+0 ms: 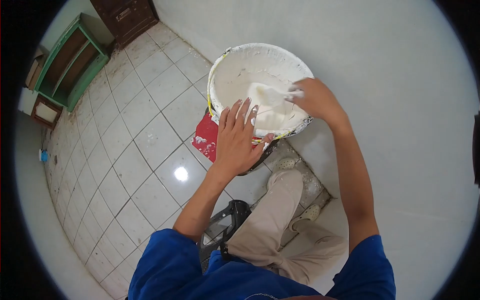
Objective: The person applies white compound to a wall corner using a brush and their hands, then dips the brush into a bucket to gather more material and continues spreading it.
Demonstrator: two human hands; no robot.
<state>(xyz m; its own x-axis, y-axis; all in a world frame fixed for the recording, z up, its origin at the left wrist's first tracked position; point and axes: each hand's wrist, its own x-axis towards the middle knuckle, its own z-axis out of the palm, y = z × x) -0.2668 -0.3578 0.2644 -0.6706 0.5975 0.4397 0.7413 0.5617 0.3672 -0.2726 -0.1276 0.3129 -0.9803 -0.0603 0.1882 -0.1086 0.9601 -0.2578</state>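
Note:
A large bucket (237, 70) with a yellow-covered wire handle holds thick white paste, which is also smeared over its inner wall and rim. My left hand (239, 137) lies over the near left rim, its fingers stretched out and spread, with white smears on the fingertips. At the right rim my right hand (317, 100) is closed around the handle end of a paste-coated scraper-like tool (267, 95). The tool's broad end reaches into the bucket, and white paste hides its exact shape.
A red flat piece (204, 137) spotted with white sticks out below the bucket's left side. Near my legs stands a black plastic seat (237, 212). A pale wall (400, 100) rises close on the right. Across the tiled floor (150, 142) is a green shelf (75, 62).

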